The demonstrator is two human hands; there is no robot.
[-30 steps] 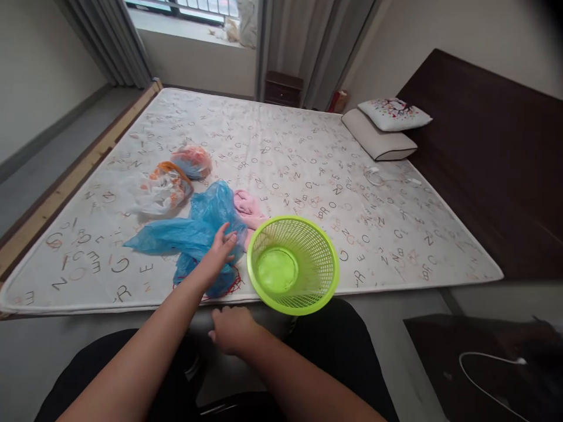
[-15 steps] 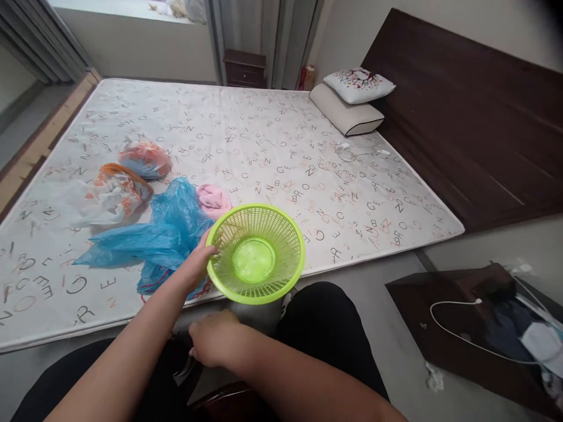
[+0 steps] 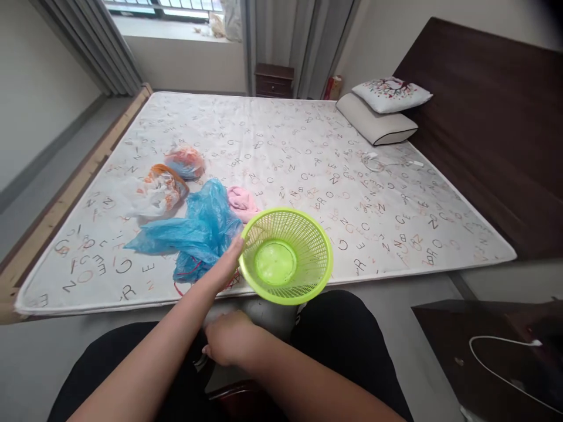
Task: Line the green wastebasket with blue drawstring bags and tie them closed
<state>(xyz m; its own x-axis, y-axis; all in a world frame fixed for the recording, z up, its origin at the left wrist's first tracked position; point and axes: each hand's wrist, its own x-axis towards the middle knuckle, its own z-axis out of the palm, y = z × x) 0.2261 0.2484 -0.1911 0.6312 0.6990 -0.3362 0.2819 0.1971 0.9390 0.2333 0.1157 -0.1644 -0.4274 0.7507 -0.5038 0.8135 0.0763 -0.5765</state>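
Note:
My left hand point(image 3: 225, 265) reaches across the mattress edge to the left rim of a lime-green mesh basket point(image 3: 303, 234). Its fingers are pressed together on that rim. Just under and left of this hand lies a crumpled blue plastic bag point(image 3: 193, 231). A pink cloth point(image 3: 241, 199) lies behind the basket's rim. My right hand point(image 3: 229, 346) is low between my knees with its fingers curled. What it holds is hidden.
Two clear bags with orange contents point(image 3: 160, 190) point(image 3: 185, 161) lie left on the letter-printed mattress point(image 3: 308, 146). Pillows point(image 3: 378, 120) and a white cable point(image 3: 387, 164) are at the far right. A dark headboard point(image 3: 505, 117) runs along the right, and a cabinet point(image 3: 273, 79) stands by the curtains.
My left hand left the blue bag and moved right onto the basket's rim. The right hand stayed low by my lap. The camera swung left, then back.

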